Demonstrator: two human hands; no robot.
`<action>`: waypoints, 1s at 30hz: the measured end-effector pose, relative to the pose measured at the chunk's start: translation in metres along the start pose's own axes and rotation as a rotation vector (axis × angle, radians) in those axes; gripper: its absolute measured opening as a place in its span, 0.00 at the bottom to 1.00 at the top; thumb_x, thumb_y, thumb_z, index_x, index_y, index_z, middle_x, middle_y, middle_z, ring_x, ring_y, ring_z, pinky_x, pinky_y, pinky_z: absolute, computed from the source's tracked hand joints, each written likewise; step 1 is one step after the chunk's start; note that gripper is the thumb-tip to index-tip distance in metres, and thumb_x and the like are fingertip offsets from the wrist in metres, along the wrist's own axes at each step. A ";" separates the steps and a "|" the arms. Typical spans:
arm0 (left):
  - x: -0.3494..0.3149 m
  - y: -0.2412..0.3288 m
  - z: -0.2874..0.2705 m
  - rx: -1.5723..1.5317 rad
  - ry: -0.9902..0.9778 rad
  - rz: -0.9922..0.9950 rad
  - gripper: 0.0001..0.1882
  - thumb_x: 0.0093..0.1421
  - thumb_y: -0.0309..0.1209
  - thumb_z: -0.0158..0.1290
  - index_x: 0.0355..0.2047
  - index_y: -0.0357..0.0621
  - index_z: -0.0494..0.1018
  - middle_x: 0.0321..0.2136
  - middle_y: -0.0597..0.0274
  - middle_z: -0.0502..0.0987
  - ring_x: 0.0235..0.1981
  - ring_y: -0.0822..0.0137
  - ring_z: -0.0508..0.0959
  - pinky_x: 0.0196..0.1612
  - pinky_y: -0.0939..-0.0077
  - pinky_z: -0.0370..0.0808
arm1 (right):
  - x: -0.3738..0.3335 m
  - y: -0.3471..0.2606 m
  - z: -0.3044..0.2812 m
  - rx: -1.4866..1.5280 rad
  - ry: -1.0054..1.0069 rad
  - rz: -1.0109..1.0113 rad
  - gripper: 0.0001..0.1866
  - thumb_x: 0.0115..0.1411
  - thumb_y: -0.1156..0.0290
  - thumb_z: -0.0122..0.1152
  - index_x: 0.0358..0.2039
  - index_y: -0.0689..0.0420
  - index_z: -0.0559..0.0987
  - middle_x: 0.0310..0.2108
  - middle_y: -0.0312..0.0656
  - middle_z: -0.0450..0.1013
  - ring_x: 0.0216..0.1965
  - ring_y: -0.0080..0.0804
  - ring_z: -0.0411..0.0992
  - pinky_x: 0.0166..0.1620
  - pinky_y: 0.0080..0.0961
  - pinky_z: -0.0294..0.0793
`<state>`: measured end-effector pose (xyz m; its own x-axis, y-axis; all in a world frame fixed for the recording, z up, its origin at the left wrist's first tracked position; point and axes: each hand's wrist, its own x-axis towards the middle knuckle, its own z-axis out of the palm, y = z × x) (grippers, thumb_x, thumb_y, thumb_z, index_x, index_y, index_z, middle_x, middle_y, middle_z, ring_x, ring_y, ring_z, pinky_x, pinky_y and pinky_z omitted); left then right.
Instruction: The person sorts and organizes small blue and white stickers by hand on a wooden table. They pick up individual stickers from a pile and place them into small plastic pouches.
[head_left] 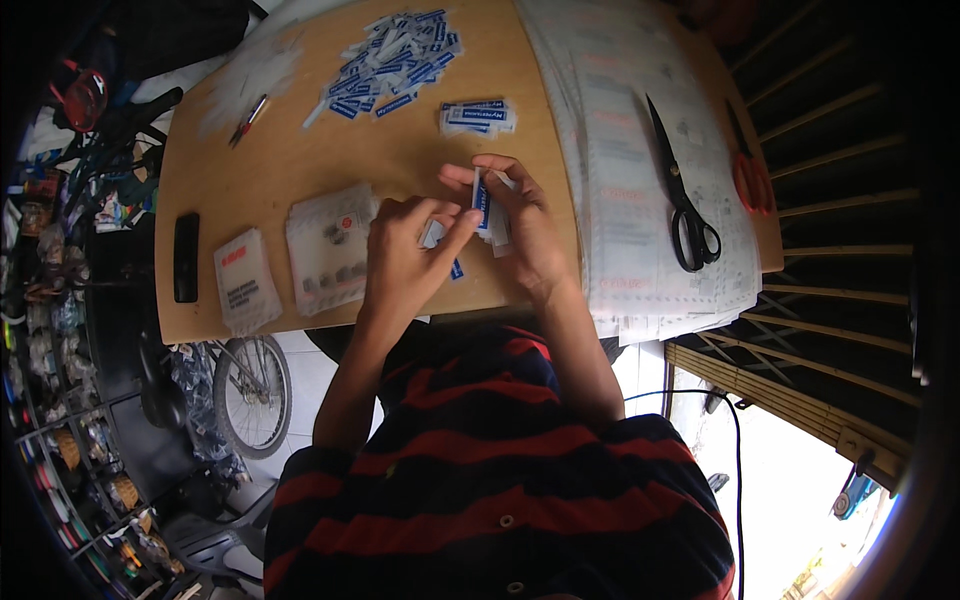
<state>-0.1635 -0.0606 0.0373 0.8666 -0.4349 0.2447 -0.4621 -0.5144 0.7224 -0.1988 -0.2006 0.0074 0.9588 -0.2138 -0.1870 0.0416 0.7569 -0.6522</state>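
Thin, flat printed strips point(481, 208), blue and white, are being gripped in the right hand point(531, 232), up over the front of the desk point(350, 150). A small fan of them is clasped between thumb and curled fingers, its glossy edges turned to the left. And in from that side is brought the left hand point(405, 243), half closed, its thumb tip set against the strips; a pale slip point(433, 234) is seen at its fingers, though whether it is truly pinched cannot be told. Beneath, a blue scrap point(457, 269) is laid on smooth, tan wood.

Farther out, a loose, jumbled heap of strips point(395, 65) is spread, with a tidier oblong stack of strips point(477, 117) set nearer. To the left, cloudy, translucent plastic sleeves point(328, 250) are piled in a soft-edged rectangle, a smaller printed stack point(247, 282) placed alongside. Over on the right, the desk is covered by broad, filmy plastic sheets point(625, 170), on which long-bladed black scissors point(674, 180) are laid, with red-handled scissors point(750, 180) placed beyond them.
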 end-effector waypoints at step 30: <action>0.006 0.006 0.010 0.198 0.039 0.343 0.08 0.53 0.29 0.63 0.33 0.41 0.81 0.24 0.62 0.77 0.27 0.61 0.76 0.29 0.68 0.66 | 0.000 0.008 0.000 0.174 0.118 0.112 0.12 0.68 0.64 0.50 0.47 0.56 0.67 0.40 0.49 0.74 0.36 0.38 0.76 0.43 0.34 0.78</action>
<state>-0.1631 -0.0739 0.0369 0.6606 -0.5799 0.4769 -0.7499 -0.4788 0.4565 -0.1981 -0.1943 0.0025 0.9210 -0.1860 -0.3423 -0.0051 0.8728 -0.4880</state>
